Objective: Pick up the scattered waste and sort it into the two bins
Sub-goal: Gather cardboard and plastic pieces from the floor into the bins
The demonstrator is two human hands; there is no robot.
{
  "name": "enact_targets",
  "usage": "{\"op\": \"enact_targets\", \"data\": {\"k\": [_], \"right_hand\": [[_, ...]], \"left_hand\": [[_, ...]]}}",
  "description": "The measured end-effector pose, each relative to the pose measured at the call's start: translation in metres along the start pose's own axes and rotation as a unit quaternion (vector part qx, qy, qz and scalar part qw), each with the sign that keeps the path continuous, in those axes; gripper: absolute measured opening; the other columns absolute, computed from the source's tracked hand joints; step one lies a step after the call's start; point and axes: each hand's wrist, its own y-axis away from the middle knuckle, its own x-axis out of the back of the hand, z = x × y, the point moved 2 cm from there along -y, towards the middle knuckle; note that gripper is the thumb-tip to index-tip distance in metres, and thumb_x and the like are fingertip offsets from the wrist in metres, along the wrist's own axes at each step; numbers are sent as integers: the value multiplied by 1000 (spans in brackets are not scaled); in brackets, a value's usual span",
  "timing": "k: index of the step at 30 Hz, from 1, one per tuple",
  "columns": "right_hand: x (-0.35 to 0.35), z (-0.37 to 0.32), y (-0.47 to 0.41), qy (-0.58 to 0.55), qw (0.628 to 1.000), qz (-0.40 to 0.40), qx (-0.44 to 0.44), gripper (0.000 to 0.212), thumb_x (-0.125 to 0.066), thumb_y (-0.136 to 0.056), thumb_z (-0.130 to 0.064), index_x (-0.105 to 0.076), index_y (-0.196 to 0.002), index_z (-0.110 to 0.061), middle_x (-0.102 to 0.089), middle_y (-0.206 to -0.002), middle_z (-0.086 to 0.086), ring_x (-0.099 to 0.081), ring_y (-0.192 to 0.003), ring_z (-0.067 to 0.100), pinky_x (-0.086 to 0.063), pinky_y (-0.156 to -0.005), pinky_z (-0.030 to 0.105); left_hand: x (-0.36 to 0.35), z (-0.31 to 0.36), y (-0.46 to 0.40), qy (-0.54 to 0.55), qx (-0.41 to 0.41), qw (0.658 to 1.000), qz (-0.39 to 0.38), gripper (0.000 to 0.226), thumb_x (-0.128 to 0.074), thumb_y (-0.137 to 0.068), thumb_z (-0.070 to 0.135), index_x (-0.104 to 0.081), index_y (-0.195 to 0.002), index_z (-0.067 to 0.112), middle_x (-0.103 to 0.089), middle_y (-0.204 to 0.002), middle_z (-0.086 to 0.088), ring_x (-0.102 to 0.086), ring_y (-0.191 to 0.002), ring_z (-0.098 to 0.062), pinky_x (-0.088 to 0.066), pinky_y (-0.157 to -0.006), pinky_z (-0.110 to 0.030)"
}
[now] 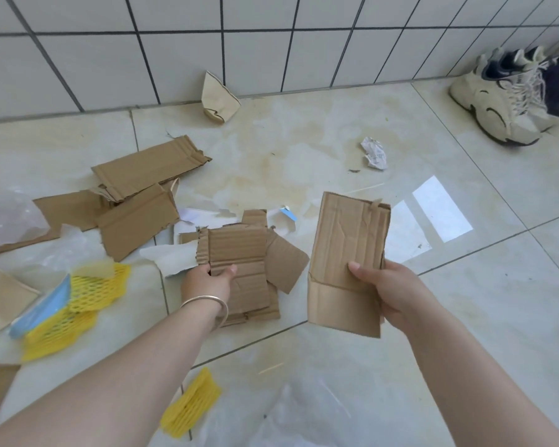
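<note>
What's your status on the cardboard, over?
Right hand holding a cardboard sheet off the floor. Left hand gripping a torn cardboard piece on the floor. More cardboard left. No bins in view.

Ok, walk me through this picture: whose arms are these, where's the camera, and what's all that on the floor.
No machine here: the arms are a person's, filmed by a camera worn on the head, looking down. The right hand holds up a creased cardboard piece. The left hand, with a bangle on the wrist, grips a torn cardboard sheet lying on the tiled floor. Scattered about are more cardboard pieces, yellow foam netting, a crumpled paper ball, a crushed paper cup by the wall, and clear plastic. Sneakers stand in the corner.
</note>
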Motion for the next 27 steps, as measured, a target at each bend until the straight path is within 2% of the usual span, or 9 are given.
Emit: {"op": "enact_targets", "data": {"k": [3,6,8,11,13,17,20,24,27], "right_hand": [[-25,-19,-9,-57,998,-26,14,17,-60,-89,-7,-60,-105,-9,-68,-93,3,-64,-84,16,-50,-73,33],[-49,-15,-16,-4,999,-45,3,25,-64,-86,-9,-60,-111,-7,-68,-95,5,-64,-88,20,-50,-77,32],[-58,-7,-15,52,998,-46,1,31,-68,-83,-15,-60,-113,-11,-68,-102,5,-64,-95,23,-50,-82,37],[-64,-2,-5,93,993,-75,1,31,-70,-82,-18,-60,-111,-14,-68,-107,4,-64,-99,22,-49,-87,36],[-71,-2,8,118,987,-105,5,26,-70,-82,-19,-62,-106,-16,-69,-107,2,-64,-100,22,-49,-90,37],[-105,-19,55,149,977,-144,52,16,-68,-84,-17,-62,-99,-20,-71,-104,1,-66,-99,21,-49,-93,38],[-142,-37,97,156,969,-172,84,14,-66,-85,-11,-63,-97,-17,-72,-101,3,-67,-97,22,-50,-89,37],[-204,-66,161,168,958,-207,110,31,-69,-82,-12,-61,-111,-10,-70,-107,9,-65,-100,28,-49,-96,44],[-259,-80,214,189,941,-243,143,40,-77,-74,-24,-62,-110,-13,-70,-106,6,-65,-99,29,-48,-96,48]], "left_hand": [[9,-5,6,0,3,1000,-6,63,-61,-87,31,-38,-140,5,-45,-144,-11,-45,-129,-30,-36,-105,-35],[20,-8,17,-6,0,1000,-23,54,-61,-86,32,-50,-131,5,-56,-133,-11,-54,-119,-30,-40,-98,-35],[29,-11,27,1,-15,999,-49,33,-62,-86,27,-60,-114,9,-65,-115,-10,-60,-107,-28,-43,-89,-30],[51,-16,42,16,-30,996,-80,4,-63,-86,23,-61,-88,20,-66,-95,-5,-64,-98,-27,-48,-87,-32],[73,-17,54,32,-36,995,-83,8,-63,-86,20,-60,-80,25,-66,-94,-4,-64,-95,-26,-49,-87,-32],[137,-11,89,60,-54,995,-63,10,-63,-86,19,-54,-89,23,-65,-90,4,-58,-80,-11,-42,-80,-25],[197,-6,122,60,-68,995,-30,10,-64,-85,22,-54,-85,26,-61,-82,11,-58,-86,-14,-41,-77,-23],[290,-5,177,93,-86,991,52,5,-64,-86,23,-59,-84,25,-66,-85,8,-59,-76,-3,-44,-59,-4],[361,-16,218,120,-90,981,121,9,-64,-85,25,-63,-93,20,-66,-92,2,-61,-83,-14,-47,-71,-18]]}}
